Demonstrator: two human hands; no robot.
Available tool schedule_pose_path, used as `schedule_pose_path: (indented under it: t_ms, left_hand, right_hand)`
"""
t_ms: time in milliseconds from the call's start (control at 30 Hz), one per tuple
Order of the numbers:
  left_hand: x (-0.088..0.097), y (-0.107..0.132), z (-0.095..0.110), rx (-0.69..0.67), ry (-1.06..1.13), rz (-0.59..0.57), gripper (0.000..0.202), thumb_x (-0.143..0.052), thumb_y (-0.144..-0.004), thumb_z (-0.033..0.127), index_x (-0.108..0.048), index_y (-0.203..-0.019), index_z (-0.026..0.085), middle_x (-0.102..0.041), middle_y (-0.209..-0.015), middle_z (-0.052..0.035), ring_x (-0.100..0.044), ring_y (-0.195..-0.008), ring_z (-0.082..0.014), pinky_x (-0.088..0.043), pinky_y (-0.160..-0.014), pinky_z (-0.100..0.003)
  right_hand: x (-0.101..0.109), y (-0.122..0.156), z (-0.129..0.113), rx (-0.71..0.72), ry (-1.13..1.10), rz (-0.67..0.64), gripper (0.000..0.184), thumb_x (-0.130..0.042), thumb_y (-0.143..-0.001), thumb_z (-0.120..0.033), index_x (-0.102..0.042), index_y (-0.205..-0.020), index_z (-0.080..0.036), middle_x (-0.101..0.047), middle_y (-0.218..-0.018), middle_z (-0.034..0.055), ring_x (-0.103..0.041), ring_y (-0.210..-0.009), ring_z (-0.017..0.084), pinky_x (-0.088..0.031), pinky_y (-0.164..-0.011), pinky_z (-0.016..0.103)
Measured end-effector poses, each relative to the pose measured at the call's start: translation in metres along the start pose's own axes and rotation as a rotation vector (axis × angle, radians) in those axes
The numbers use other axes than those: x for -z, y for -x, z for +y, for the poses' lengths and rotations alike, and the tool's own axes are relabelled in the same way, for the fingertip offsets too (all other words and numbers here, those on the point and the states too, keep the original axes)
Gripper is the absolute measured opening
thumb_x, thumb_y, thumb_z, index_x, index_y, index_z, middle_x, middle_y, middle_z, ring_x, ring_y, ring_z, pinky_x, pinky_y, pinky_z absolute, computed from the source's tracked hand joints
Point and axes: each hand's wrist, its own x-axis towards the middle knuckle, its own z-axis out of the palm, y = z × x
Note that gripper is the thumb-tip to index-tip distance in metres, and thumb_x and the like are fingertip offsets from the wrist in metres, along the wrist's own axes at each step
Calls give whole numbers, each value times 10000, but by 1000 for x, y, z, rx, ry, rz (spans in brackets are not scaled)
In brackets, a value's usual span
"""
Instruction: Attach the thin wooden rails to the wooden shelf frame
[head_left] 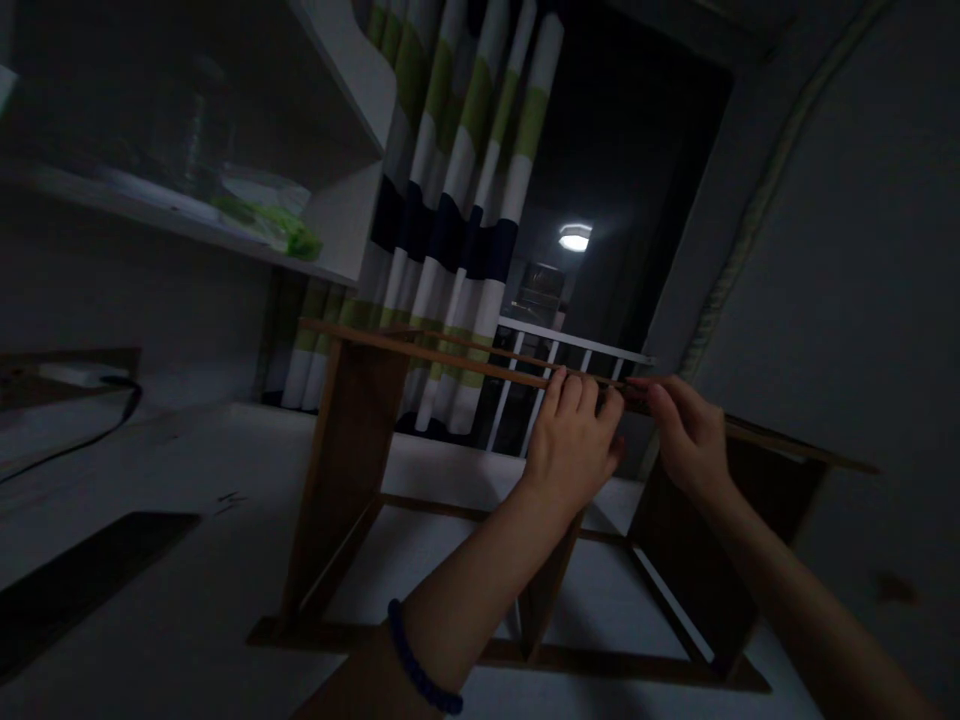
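A brown wooden shelf frame (349, 470) lies on its side on a white surface, its panels standing up and two thin rails running along the top. My left hand (574, 435) has its fingers curled over the near top rail, around the middle of the frame. Just to the right, my right hand (690, 440) pinches with thumb and forefinger at the same top edge. Whatever is between those right fingertips is too dark and small to name. A dark beaded bracelet (420, 665) circles my left wrist.
A white wall shelf (349, 225) with a green-tinted plastic bag (274, 215) hangs at upper left. Below it are a power strip (82, 373) with a black cord and a dark flat slab (97, 570). Behind the frame are a striped curtain (457, 210), a window and a white railing (574, 345).
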Motion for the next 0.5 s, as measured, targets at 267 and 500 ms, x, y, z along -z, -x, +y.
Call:
schedule_pose_path:
  t_ms: [267,500]
  left_hand:
    - [-6,2,0,-4,38,8,420,-505,-787,343,-476,-1132,106,-523,-1097,-103,-428,-1079,-241,-218,-1065,-406]
    - [-3,0,-4,-38,23,-3,517,-521,-780,403,-466,-1148,44,-529,-1074,-127,-444,-1025,-254,-306,-995,-379]
  right_hand:
    - [1,4,10,-18,-29,-1,235,-411,-884,-323,-608,-958,-220,-650,-861,35,-621,-811,166,-495,-737,311]
    - [10,-4,14,43,92,-35,145,-462,-847,-251,-580,-921,-212,-604,-890,41,-584,-834,171,-472,-748,341]
